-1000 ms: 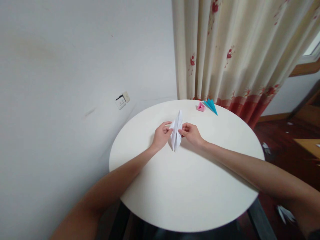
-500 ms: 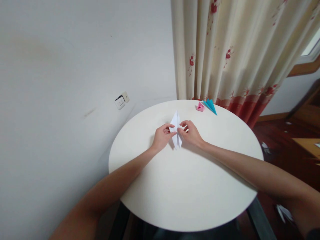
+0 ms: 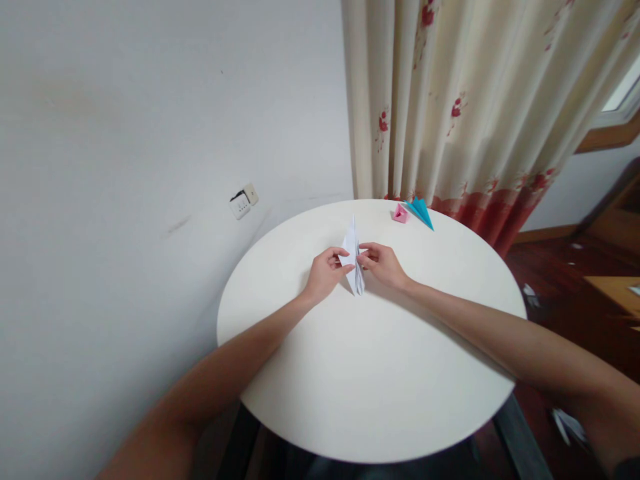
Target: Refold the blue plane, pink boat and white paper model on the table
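While you lean over the round white table, its far edge nearly meets a plain wall on your left and a cream curtain with red flowers on your right. Both of your bare forearms stretch across the tabletop toward its far half, past the centre.

Your left hand and right hand face each other there, close together, with a folded white paper between them. Each hand pinches one side of that paper with thumb and fingertips closed on it, at about the middle of its length. It is a slim, pointed shape, and its long axis runs away from you, one tip aimed at the far edge and the other back at you, near the tabletop. Neither hand is clearly nearer; they grip at the same level.

Well apart, by the far right edge next to the curtain, lie a small pink paper shape and a blue paper shape, just beside one another.
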{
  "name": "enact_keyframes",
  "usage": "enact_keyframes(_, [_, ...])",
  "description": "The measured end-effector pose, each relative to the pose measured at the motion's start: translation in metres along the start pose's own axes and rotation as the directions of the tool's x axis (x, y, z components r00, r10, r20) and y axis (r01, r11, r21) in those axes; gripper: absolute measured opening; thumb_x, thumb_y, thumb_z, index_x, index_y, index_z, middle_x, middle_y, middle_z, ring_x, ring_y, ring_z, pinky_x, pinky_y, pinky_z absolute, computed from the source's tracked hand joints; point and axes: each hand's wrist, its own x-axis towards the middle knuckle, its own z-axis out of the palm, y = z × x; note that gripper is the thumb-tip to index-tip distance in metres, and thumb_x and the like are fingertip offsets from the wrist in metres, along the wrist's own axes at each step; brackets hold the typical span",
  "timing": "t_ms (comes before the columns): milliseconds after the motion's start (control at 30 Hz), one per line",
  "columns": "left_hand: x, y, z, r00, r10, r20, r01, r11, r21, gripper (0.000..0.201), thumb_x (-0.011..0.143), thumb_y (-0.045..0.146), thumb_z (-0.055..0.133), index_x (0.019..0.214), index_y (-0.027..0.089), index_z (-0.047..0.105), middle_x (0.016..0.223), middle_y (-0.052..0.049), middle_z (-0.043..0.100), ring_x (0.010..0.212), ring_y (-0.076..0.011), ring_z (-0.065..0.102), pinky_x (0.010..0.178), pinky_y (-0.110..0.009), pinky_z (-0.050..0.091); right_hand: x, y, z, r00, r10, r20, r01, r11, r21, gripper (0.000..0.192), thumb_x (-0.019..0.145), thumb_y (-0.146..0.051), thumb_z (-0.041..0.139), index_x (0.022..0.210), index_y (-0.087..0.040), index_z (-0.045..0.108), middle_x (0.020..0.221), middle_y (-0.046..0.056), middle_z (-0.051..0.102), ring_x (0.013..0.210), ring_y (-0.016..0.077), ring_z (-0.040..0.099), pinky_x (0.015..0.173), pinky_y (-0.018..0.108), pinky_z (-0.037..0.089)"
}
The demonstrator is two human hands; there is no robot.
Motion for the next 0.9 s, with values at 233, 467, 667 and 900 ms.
enact_keyframes(233, [0.004, -0.005, -0.004, 1.0, 0.001, -0.03, -0.005, 0.994, -0.105, 0.038, 0.064, 0.025, 0.084, 0.092, 0.017, 0.059, 0.091, -0.001, 0.065, 0.086, -0.0138, 0.064, 0.083, -0.028, 0.049, -0.003, -0.009, 0.001, 0.996, 0.091, 0.016, -0.092, 0.964, 0.25, 0.038, 0.068, -0.044, 0.079, 0.096, -0.02, 0.072, 0.083, 0.004, 0.073, 0.076, 0.0186, 0.065, 0.071, 0.035, 0.053])
enact_keyframes(467, [0.002, -0.005, -0.002, 0.998, -0.058, -0.034, 0.052, 0.985, -0.165, 0.039, 0.071, 0.035, 0.08, 0.096, 0.02, 0.054, 0.084, 0.001, 0.064, 0.08, -0.0129, 0.063, 0.078, -0.027, 0.05, -0.006, -0.014, 0.001, 0.987, 0.163, 0.011, -0.158, 0.931, 0.329, 0.037, 0.064, -0.038, 0.082, 0.094, -0.019, 0.073, 0.08, 0.002, 0.071, 0.076, 0.0163, 0.062, 0.072, 0.033, 0.052])
enact_keyframes(667, [0.0, -0.003, 0.0, 0.993, -0.067, 0.097, 0.088, 0.968, -0.233, 0.063, 0.069, 0.039, 0.085, 0.12, 0.019, 0.053, 0.102, -0.005, 0.07, 0.09, -0.0191, 0.067, 0.087, -0.037, 0.053, -0.005, -0.012, 0.003, 0.983, 0.18, -0.038, -0.166, 0.954, 0.248, 0.019, 0.064, -0.03, 0.074, 0.076, -0.017, 0.07, 0.075, 0.002, 0.067, 0.068, 0.0152, 0.058, 0.064, 0.029, 0.046])
enact_keyframes(900, [-0.001, -0.01, -0.001, 0.979, -0.095, 0.18, 0.136, 0.964, -0.229, 0.048, 0.071, 0.035, 0.085, 0.109, 0.012, 0.067, 0.102, -0.01, 0.073, 0.094, -0.0231, 0.067, 0.093, -0.039, 0.049, -0.008, -0.016, 0.001, 0.971, 0.21, 0.119, -0.238, 0.913, 0.332, 0.037, 0.059, -0.044, 0.085, 0.073, -0.018, 0.064, 0.068, -0.001, 0.064, 0.062, 0.0124, 0.053, 0.061, 0.027, 0.041])
